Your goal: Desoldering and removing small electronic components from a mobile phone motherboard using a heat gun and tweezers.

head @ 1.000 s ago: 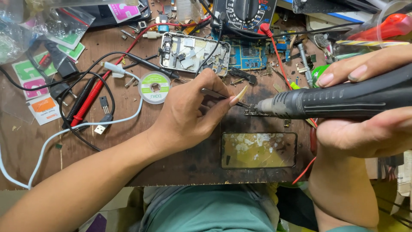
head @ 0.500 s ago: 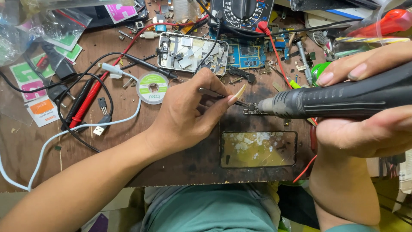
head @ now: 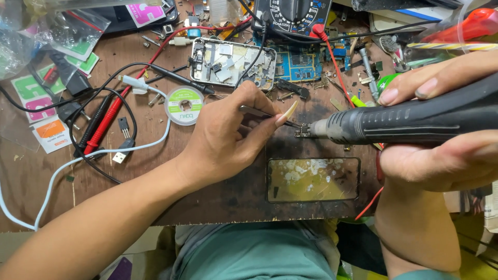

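Even, bright overhead lighting; sharpness is held at centre.
Soft shadows are cast toward 6 o'clock; slight blur is seen at 3 o'clock.

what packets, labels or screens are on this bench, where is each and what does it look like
Round white reel with green label: just left of the left hand.
Clear plastic packets with green and pink cards: far left edge.
White card with orange patch: below those packets.
Pink-labelled packet: top left.
Black multimeter dial face: top centre.
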